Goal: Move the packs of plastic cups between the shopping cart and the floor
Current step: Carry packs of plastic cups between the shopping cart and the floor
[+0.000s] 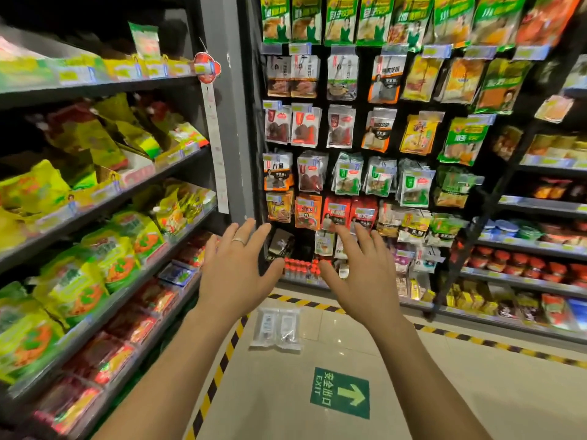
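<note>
Two clear packs of plastic cups (277,329) lie side by side on the pale tiled floor, near the corner where the shelves meet. My left hand (235,271) and my right hand (362,276) are both stretched out in front of me, palms down, fingers spread and holding nothing. They hover above and in front of the packs, one on each side, not touching them. A ring sits on one finger of the left hand. No shopping cart is in view.
Shelves of snack bags (95,249) run along the left. A wall of hanging packets (349,138) faces me, with more shelves (524,265) to the right. Yellow-black tape (222,360) edges the floor. A green exit arrow sticker (341,392) lies on the tiles.
</note>
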### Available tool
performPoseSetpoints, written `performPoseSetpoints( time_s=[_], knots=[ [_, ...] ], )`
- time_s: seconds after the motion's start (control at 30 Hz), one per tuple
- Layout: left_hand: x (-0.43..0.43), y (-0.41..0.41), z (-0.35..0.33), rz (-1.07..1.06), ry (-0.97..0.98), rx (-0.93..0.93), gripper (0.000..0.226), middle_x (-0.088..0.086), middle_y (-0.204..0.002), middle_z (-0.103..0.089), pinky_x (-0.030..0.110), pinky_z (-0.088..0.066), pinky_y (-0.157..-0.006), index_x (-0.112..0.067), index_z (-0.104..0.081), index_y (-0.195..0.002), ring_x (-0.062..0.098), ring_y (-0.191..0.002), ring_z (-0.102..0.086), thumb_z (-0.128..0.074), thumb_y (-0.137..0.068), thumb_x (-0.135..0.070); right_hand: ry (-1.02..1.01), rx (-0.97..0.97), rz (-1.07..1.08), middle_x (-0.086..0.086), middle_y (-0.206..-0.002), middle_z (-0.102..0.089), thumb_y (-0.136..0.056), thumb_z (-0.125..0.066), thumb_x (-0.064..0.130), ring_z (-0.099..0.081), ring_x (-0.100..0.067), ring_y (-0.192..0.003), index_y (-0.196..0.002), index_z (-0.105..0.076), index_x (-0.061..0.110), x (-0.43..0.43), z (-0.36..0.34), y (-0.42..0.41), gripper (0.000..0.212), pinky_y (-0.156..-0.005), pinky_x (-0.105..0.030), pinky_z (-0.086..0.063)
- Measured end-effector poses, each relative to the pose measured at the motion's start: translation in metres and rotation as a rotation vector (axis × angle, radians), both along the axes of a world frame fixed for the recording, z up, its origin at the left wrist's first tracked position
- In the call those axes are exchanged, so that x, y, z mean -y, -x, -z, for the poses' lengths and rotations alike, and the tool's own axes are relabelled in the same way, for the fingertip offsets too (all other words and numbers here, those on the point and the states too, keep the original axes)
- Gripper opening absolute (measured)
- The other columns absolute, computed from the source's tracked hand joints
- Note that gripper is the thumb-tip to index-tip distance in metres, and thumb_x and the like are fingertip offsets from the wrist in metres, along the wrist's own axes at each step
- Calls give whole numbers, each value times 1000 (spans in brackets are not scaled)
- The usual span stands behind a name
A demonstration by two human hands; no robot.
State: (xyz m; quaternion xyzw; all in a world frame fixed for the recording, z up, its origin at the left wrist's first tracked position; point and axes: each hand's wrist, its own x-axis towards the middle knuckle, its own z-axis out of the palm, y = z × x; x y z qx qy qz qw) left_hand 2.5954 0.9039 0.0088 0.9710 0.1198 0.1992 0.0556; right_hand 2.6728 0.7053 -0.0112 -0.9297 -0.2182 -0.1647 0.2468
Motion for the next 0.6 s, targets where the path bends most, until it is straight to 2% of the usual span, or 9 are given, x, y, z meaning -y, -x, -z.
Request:
performPoseSetpoints(
  time_s=[0.07, 0.27, 0.4, 0.6],
  knots=[
    [-14, -33, 9, 16, 23, -16, 77, -4, -161, -23, 48, -9, -119, -34, -25, -153, 20, -149, -15, -22, -84, -67, 15, -5, 5, 3, -162, -17, -81, -23, 71, -9, -29, -149, -151, -24, 39, -13, 9, -29, 77, -117, -49, -15],
    [-80, -154, 45, 76, 48, -24, 83, -3, -160, -28, 52, -13, -119, -33, -30, -152, 22, -148, -20, -12, -80, -71, 40, -39, 43, 4, -161, -19, -86, -35, 64, -8, -27, -149, -149, -25, 42, -68, 39, -140, 68, -118, -50, -14],
    [-135, -254, 64, 103, 66, -79, 77, -3, -161, -24, 52, -12, -119, -34, -27, -153, 22, -149, -18, -20, -84, -69, 70, -79, 88, 2, -162, -18, -86, -34, 66, -8, -28, -149, -151, -24, 40, -123, 54, -228, 70, -118, -50, -14],
    [-210, -369, 93, 124, 96, -138, 83, -1, -159, -29, 51, -14, -118, -32, -32, -151, 23, -148, -21, -14, -80, -72, 70, -139, 102, -3, -161, -23, -87, -36, 64, -12, -31, -149, -151, -31, 33, -195, 83, -334, 72, -117, -50, -15]
  ],
)
